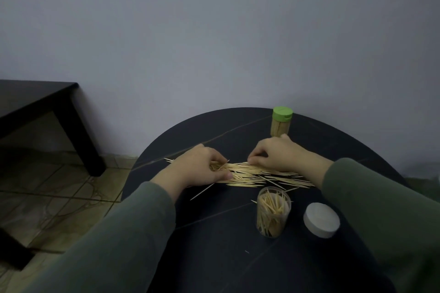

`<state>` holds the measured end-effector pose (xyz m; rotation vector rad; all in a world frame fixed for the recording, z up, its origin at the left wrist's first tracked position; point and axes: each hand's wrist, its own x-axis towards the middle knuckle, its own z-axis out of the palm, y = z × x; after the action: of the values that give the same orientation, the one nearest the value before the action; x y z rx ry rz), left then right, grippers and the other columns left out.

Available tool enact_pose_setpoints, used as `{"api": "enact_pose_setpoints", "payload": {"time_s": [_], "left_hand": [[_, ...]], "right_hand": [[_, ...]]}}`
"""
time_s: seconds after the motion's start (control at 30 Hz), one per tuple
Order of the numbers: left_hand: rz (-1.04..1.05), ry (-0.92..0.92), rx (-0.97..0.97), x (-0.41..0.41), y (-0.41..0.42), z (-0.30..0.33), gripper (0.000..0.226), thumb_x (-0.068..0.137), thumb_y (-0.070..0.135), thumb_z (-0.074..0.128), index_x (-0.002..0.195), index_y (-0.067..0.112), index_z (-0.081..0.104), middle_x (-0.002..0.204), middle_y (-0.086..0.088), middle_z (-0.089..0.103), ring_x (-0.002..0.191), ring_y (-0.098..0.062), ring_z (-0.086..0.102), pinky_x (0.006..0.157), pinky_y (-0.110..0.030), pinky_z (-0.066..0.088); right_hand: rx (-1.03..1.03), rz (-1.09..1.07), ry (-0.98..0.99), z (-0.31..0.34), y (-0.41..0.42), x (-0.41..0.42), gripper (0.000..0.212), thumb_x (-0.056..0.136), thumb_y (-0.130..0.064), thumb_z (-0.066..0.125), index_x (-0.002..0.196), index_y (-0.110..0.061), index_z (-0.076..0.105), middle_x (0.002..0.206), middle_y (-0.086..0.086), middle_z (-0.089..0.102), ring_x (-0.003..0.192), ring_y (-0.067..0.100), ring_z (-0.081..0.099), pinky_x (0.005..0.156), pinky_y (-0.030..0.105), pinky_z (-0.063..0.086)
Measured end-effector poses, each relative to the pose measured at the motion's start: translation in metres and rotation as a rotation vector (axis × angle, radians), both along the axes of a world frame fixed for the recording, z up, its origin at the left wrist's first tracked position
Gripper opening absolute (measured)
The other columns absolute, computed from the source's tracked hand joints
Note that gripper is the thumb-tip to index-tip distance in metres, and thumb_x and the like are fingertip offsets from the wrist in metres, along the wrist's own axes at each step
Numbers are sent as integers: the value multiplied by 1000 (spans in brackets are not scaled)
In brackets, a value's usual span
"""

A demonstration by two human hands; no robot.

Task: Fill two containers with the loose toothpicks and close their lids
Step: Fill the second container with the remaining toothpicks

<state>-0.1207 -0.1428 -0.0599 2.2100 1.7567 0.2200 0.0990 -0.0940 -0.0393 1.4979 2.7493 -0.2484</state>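
2 hands work a spread of loose toothpicks [257, 173] on a dark round surface [214, 233]. The pile lies in a flat band across the middle of the surface, most sticks running roughly side to side, with a few strays angled out toward the near edge.

Left hand [197, 169]: palm down over the left end of the pile, fingers [219, 158] curled onto the sticks, thumb lying along the near edge of the band; several toothpicks sit under and between the curled fingers, gathered in its grip.

Right hand [276, 152]: palm down at the far edge of the pile, fingers [256, 158] bent so the tips touch the sticks; whether any stick is actually pinched cannot be told.

1 clear container [273, 213] stands upright and open just near of the pile, partly filled with toothpicks leaning at mixed angles. Its white lid [321, 220] lies flat on the surface just to the right of it, apart from it.

1 second container [281, 123] stands upright at the far edge of the surface, just behind the right hand, full of toothpicks and closed with a green cap [282, 113].

No readable writing or label shows on either container or lid.

Both forearms wear green sleeves [123, 240]. A dark side table [47, 100] stands over a tiled floor [71, 188] at left.
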Motion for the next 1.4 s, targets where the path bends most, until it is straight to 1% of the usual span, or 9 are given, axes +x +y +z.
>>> {"api": "enact_pose_setpoints", "payload": {"time_s": [0.1,0.3,0.43,0.53,0.67,0.83,0.97,1.17,1.4], "left_hand": [[-13,39,57,8,-2,4,49,82,59,63,123,33,63,123,15,60,117,-6,46,100,-32,43],[-11,136,109,24,-2,6,37,90,45,59,125,34,61,125,11,59,115,-10,50,96,-33,47],[-37,219,146,32,-2,5,34,95,39,53,129,32,58,127,8,57,118,-14,47,97,-35,46],[-49,262,148,35,-2,5,32,97,37,49,128,34,59,128,6,56,118,-16,47,96,-36,46],[-78,319,150,36,-4,6,29,99,35,46,122,33,63,125,4,56,115,-17,47,93,-38,47],[-92,327,148,38,-5,8,31,100,33,45,126,33,61,127,3,54,117,-19,45,95,-39,46],[-65,301,183,39,-5,6,28,99,33,47,122,32,63,124,4,56,113,-17,47,91,-35,48],[-19,288,230,43,-6,5,26,98,34,50,120,28,63,120,5,57,110,-15,49,89,-33,49],[-26,345,294,47,-8,5,29,98,31,52,124,25,60,122,3,57,111,-16,47,88,-31,49]], "right_hand": [[-25,7,-50,2,-6,2,39,92,-51,55,124,-31,63,123,-13,62,114,9,52,105,43,27],[-51,20,-34,1,-10,7,37,93,-45,56,125,-30,63,128,-13,60,119,10,50,105,42,26],[24,40,-90,-3,-12,4,36,95,-43,53,128,-31,61,127,-10,60,118,13,51,103,41,26],[104,60,-132,-7,-14,2,33,97,-41,50,126,-32,62,125,-8,60,115,14,53,98,41,28],[179,89,-193,-7,-14,2,30,99,-39,47,124,-34,63,122,-6,61,114,17,52,97,42,29],[228,93,-269,-9,-13,4,29,101,-37,44,125,-34,60,123,-5,61,115,19,51,96,43,30],[250,107,-301,-9,-13,5,30,101,-36,42,127,-34,58,124,-3,60,115,20,51,97,43,31],[300,112,-281,-10,-16,8,30,101,-37,44,127,-34,59,121,-3,60,111,19,49,97,42,31],[261,69,-223,-4,-23,11,32,100,-38,46,128,-33,60,118,-3,59,111,18,45,97,41,31]]}}
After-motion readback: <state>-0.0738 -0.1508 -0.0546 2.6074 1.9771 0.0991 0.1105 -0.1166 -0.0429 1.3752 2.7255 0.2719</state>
